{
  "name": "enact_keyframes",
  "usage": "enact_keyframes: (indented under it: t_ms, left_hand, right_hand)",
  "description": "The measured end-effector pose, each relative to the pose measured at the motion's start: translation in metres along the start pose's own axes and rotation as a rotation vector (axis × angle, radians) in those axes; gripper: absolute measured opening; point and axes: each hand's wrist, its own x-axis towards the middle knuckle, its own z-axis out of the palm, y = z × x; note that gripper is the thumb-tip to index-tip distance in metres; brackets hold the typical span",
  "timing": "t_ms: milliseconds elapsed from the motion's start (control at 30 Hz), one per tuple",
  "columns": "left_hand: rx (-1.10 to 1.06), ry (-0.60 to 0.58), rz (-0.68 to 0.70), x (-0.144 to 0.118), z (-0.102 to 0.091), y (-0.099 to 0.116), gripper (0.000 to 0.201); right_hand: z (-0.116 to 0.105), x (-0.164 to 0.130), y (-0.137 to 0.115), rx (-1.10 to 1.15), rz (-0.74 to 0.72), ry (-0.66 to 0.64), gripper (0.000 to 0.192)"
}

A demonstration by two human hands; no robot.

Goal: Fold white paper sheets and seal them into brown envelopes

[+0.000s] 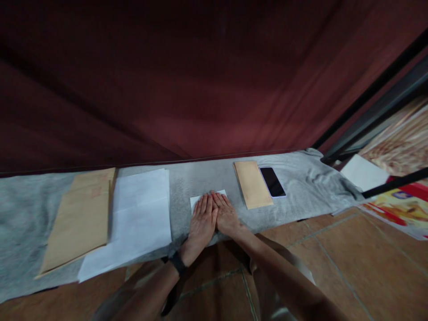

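A small white piece of paper (194, 201), perhaps folded, lies on the grey cloth (182, 183) in front of me. My left hand (202, 219) rests flat on it, fingers stretched out. Beside it and touching it, my right hand (226, 215) also lies flat on the paper, fingers extended. Both hands cover most of the paper; only its top edge and corners show. To the right of my hands is a brown envelope (253, 183). Left of them sit several white sheets (142, 209), partly overlapped by larger brown envelopes (80, 214).
A phone (273, 182) with a dark screen lies right of the small envelope. Behind the cloth hangs a dark red curtain (214, 89). Dark metal bars (374, 102) and a colourful printed box (401, 207) stand at the right. Brown floor tiles (337, 258) show below.
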Motion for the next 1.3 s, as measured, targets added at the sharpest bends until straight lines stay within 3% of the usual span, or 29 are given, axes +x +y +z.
enact_keyframes:
  t_ms: [233, 600, 767, 1100, 1300]
  left_hand:
    - [0.075, -0.026, 0.006, -0.008, 0.003, -0.009, 0.064]
    - [0.115, -0.125, 0.274, -0.014, -0.012, -0.039, 0.053]
    - [0.136, -0.167, 0.331, -0.015, -0.020, -0.038, 0.044]
    - [0.183, -0.178, 0.310, -0.021, -0.029, -0.039, 0.047]
    - [0.072, -0.149, 0.134, -0.013, -0.037, -0.020, 0.045]
  right_hand:
    - [0.003, -0.002, 0.010, -0.030, 0.065, 0.032, 0.053]
    - [0.000, -0.009, 0.027, -0.076, 0.124, 0.027, 0.057]
    - [0.000, -0.010, 0.029, -0.094, 0.133, 0.014, 0.057]
    - [-0.006, -0.008, 0.028, -0.078, 0.153, -0.044, 0.059]
    - [-0.010, -0.002, 0.025, -0.031, 0.179, -0.050, 0.056]
